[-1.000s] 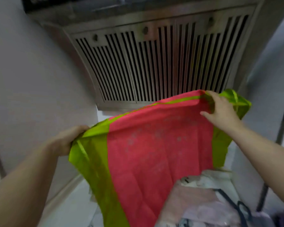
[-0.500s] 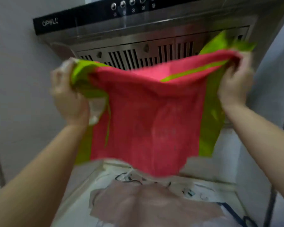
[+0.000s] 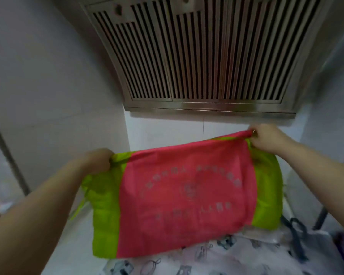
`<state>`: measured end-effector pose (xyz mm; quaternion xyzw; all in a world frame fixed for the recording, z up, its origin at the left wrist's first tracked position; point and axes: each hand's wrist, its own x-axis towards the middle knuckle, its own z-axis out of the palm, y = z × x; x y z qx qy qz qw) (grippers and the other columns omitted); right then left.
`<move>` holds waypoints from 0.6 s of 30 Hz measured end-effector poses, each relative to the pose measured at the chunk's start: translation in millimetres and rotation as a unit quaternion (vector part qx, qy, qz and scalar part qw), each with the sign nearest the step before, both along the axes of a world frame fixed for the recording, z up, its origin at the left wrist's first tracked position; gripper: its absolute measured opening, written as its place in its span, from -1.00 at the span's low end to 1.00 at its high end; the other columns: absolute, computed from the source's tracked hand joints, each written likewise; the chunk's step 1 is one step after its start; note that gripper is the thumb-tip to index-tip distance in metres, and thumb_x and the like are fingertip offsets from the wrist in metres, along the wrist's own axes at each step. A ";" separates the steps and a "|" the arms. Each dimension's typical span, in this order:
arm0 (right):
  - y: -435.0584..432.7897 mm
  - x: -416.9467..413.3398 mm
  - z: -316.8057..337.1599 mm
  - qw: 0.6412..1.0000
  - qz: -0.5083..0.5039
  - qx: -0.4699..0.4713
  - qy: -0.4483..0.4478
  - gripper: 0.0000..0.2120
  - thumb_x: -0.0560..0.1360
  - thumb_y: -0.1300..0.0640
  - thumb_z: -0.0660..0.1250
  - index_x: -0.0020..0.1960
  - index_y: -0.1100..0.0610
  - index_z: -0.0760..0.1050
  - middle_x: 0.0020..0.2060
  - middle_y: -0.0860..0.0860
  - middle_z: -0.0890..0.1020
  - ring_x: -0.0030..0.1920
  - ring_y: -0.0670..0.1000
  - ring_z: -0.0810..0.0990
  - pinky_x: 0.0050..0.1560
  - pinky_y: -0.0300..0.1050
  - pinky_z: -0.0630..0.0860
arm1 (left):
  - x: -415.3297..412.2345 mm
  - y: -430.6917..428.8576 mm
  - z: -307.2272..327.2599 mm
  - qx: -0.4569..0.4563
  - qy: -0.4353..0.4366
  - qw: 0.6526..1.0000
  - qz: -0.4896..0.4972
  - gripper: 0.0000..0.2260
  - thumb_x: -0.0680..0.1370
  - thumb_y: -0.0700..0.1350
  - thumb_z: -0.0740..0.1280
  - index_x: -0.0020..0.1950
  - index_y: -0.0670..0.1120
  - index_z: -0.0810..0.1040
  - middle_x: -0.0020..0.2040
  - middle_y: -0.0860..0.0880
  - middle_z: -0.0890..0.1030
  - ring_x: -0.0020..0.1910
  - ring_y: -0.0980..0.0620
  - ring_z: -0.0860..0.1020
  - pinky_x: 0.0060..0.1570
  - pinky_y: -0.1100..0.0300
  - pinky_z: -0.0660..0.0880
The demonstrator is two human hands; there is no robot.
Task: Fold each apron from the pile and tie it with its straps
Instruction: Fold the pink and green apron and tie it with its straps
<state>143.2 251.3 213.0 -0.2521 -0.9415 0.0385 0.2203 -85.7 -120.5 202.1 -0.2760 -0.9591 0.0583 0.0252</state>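
Observation:
A pink apron (image 3: 187,195) with lime-green side panels and faint grey print hangs spread out in front of me. My left hand (image 3: 96,161) grips its upper left corner at the green edge. My right hand (image 3: 266,138) pinches its upper right corner, a little higher. The apron's lower edge reaches down over the pile of other aprons (image 3: 226,257), pale fabric with small printed figures. A thin green strap (image 3: 78,209) dangles at the apron's left side.
A steel range hood (image 3: 207,56) with slatted vents hangs close above and behind the apron. White tiled walls (image 3: 48,96) close in on the left and back. A dark blue strap (image 3: 294,235) lies on the pile at the right.
Both hands have come down from in front of the hood to below it. The apron now hangs flat and stretched wide, its printed side facing me.

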 end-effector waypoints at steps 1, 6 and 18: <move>-2.6 -0.9 5.8 1.000 0.001 -0.005 0.003 -0.83 0.43 0.18 0.40 -0.01 0.22 0.58 -0.07 0.20 0.63 0.00 0.21 0.56 -0.13 -0.06 0.39 | -0.6 0.6 3.6 0.007 -0.002 1.000 -0.001 -0.75 0.48 -0.31 0.24 0.12 -0.20 0.59 0.15 -0.20 0.61 0.15 -0.12 0.56 0.00 0.16 0.46; -10.8 -2.5 22.2 0.998 0.016 0.046 -0.044 -0.71 0.42 0.16 0.42 -0.37 -0.01 0.36 -0.25 0.14 0.58 -0.05 0.20 0.57 -0.21 -0.05 0.35 | -4.8 7.3 3.6 -0.050 -0.010 0.998 0.035 -0.82 0.51 -0.07 0.24 0.02 -0.02 0.59 0.23 -0.09 0.52 0.31 -0.18 0.41 0.37 -0.23 0.21; -27.3 10.0 79.8 0.977 -0.124 0.061 -0.164 -0.77 0.31 0.32 0.46 -0.07 0.12 0.63 -0.11 0.10 0.68 0.03 0.08 0.63 -0.07 -0.20 0.49 | 1.1 5.7 31.2 0.328 0.139 0.915 -0.191 -0.89 0.40 -0.31 0.48 -0.10 -0.20 0.65 -0.20 -0.08 0.61 -0.18 -0.06 0.56 -0.19 0.25 0.33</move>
